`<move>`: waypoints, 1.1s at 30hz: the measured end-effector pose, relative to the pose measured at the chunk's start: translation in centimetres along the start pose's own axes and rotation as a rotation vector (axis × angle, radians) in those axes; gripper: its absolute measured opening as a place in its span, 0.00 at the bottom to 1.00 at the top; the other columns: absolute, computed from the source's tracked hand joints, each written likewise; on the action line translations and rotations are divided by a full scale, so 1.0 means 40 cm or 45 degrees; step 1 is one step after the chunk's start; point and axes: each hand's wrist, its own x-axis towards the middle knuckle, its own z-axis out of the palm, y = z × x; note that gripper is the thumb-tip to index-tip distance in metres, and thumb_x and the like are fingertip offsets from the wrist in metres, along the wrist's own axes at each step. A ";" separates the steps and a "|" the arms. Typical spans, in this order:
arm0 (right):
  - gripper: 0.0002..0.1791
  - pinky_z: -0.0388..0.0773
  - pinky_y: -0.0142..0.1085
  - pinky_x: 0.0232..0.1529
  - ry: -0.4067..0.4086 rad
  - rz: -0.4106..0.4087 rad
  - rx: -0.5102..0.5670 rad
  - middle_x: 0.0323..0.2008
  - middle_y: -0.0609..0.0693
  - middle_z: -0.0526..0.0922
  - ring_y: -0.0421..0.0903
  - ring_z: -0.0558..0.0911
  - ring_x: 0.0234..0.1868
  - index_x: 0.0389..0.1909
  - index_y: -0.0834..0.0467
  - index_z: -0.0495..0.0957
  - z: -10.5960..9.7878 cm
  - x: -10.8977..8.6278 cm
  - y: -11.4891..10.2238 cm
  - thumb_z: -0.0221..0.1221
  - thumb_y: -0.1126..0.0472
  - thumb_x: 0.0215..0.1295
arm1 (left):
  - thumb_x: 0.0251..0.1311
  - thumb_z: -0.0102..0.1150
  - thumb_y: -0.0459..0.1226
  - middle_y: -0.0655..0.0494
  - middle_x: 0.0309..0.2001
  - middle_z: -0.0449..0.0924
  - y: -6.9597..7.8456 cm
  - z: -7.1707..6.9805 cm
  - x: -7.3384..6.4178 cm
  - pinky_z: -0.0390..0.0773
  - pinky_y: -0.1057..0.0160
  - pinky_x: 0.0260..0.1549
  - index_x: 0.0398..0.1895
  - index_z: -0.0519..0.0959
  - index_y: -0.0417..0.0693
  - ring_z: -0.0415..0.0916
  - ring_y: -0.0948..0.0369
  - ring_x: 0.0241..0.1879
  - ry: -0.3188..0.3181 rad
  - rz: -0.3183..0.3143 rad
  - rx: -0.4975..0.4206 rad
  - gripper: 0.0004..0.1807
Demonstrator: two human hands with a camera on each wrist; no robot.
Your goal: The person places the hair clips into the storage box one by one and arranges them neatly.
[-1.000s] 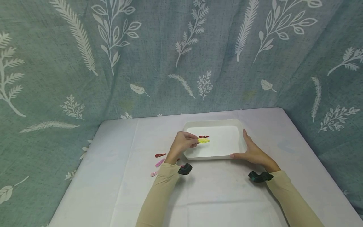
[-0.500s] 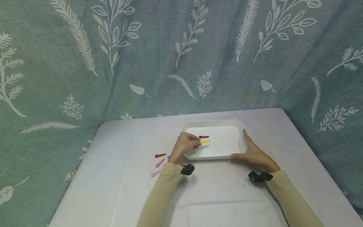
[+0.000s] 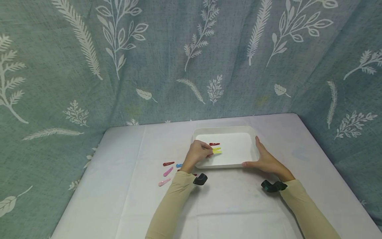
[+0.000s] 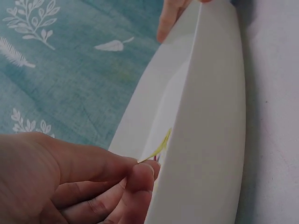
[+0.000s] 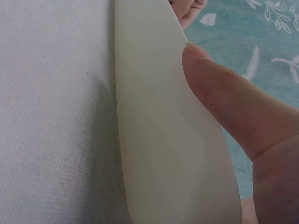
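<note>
Yellow, slim and tapering, a hair clip [image 3: 217,152] is pinched in the fingers of the left hand [image 3: 198,151], inside a white, round-cornered rectangular tray [image 3: 221,166]. Two yellow prongs show; whether they belong to one clip or two, I cannot tell. The right hand [image 3: 267,162] braces the tray's near right corner, its thumb straight against the rim. So narrow a clip could slip from the fingertips and nudge the dark red, pale-dotted hair clip [image 3: 214,144] lying just beyond. Uneven thumb pressure might shift the tray, and the low left sleeve [image 3: 176,196] could brush the loose red [image 3: 168,163], pink [image 3: 168,171], pale pink [image 3: 164,182] and blue [image 3: 179,165] hair clips outside. The tray's walls look smooth and matte; the tabletop [image 3: 232,202] wears white, finely woven, creased cloth.
</note>
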 end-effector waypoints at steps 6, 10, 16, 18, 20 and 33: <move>0.81 0.43 0.72 0.75 0.001 0.001 0.006 0.82 0.70 0.29 0.75 0.37 0.81 0.81 0.57 0.18 0.001 0.002 0.000 0.77 0.40 0.51 | 0.63 0.68 0.31 0.48 0.30 0.91 0.001 0.009 0.002 0.74 0.70 0.26 0.37 0.89 0.38 0.80 0.65 0.24 0.011 -0.008 0.036 0.04; 0.81 0.43 0.72 0.75 0.001 -0.005 0.000 0.82 0.71 0.29 0.75 0.38 0.81 0.81 0.57 0.19 0.000 0.000 0.000 0.77 0.39 0.51 | 0.63 0.67 0.31 0.48 0.30 0.90 0.001 0.016 0.002 0.74 0.71 0.26 0.36 0.89 0.38 0.80 0.66 0.23 0.035 0.001 0.079 0.05; 0.81 0.43 0.72 0.75 0.002 -0.014 -0.003 0.82 0.71 0.29 0.75 0.38 0.81 0.81 0.57 0.19 0.002 0.001 0.002 0.76 0.39 0.51 | 0.62 0.68 0.31 0.48 0.28 0.90 0.007 0.018 -0.003 0.71 0.71 0.27 0.35 0.89 0.38 0.79 0.66 0.22 0.060 0.012 0.140 0.04; 0.81 0.43 0.72 0.75 0.002 -0.016 -0.002 0.82 0.71 0.29 0.75 0.38 0.81 0.81 0.57 0.19 0.002 0.002 0.005 0.76 0.39 0.52 | 0.62 0.68 0.31 0.49 0.28 0.89 0.009 0.018 -0.006 0.71 0.70 0.28 0.34 0.89 0.39 0.79 0.66 0.22 0.072 0.012 0.163 0.04; 0.81 0.43 0.72 0.75 0.003 -0.015 -0.003 0.82 0.71 0.29 0.75 0.38 0.81 0.81 0.57 0.18 0.003 0.003 0.007 0.76 0.39 0.52 | 0.61 0.69 0.31 0.51 0.27 0.89 0.011 0.019 -0.009 0.71 0.69 0.30 0.34 0.89 0.40 0.78 0.65 0.23 0.080 0.008 0.190 0.03; 0.82 0.42 0.72 0.75 0.002 0.002 0.009 0.82 0.70 0.28 0.75 0.37 0.81 0.81 0.56 0.18 0.003 0.006 0.009 0.76 0.38 0.51 | 0.57 0.70 0.29 0.50 0.33 0.89 0.013 0.027 -0.012 0.77 0.62 0.37 0.36 0.89 0.40 0.78 0.60 0.32 0.076 -0.013 0.267 0.04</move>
